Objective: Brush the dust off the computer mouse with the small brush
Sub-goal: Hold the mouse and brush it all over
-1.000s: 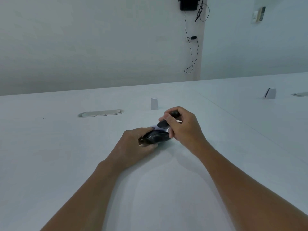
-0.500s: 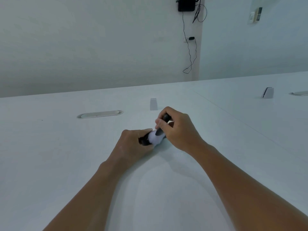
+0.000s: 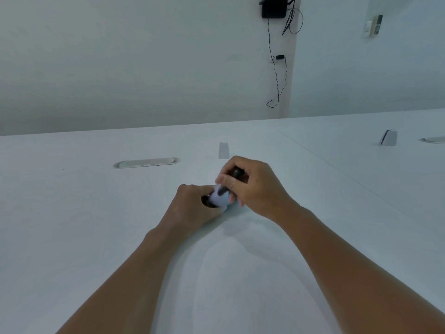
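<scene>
On the white table, my left hand grips a dark computer mouse; only a small dark part of it shows between the fingers. My right hand holds a small brush by its dark handle. The brush's pale bristles lie spread over the top of the mouse and cover most of it. The two hands touch around the mouse.
A grey oval cable cover is set into the table to the back left. A small grey stand rises just behind my hands, and another one stands at the far right. A black box with hanging cables is on the wall.
The brush has swept from the far end of the mouse onto its top. The dark mouse body, plainly seen a second ago, is now mostly hidden under the bristles.
</scene>
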